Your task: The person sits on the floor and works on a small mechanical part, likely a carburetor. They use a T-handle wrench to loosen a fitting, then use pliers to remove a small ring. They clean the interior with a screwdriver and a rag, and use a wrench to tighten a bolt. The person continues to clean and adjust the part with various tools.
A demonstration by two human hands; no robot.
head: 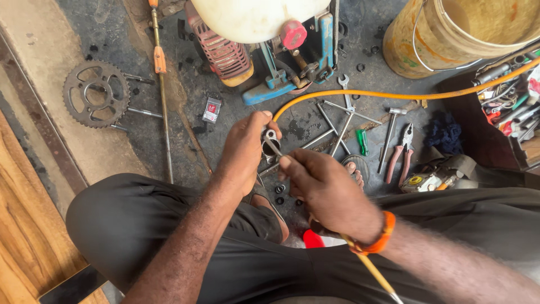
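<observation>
Head view, left hand: my left hand (243, 147) was wrapped around a small metal part (269, 142), fingers closed on it, thumb up near the top. It sat just above my knees, over the floor, not resting on anything.

Head view, right hand: my right hand (325, 188) was pinched narrow on a thin metal rod (274, 148), with the tip poked into the part. Orange wristband (382, 236) on that wrist, and a yellow stick (374, 271) ran down under the forearm.

How it handles: the part looked like hard, stiff steel, small and light, probably greasy, so I'd guess slippery. Best hold seemed to be around its round body, leaving the open end free. The rod looked skinny enough to bend if I levered hard.

Floor stuff: sprocket (95, 93) off to the left, red-handled pliers (400, 153) and a small hammer (390, 133) to the right, wrenches (345, 115) scattered between.

Further back: small engine with a white tank (256, 19), orange hose (394, 94) curving across, yellow bucket (444, 34), and a toolbox (509, 98) at the right edge.
</observation>
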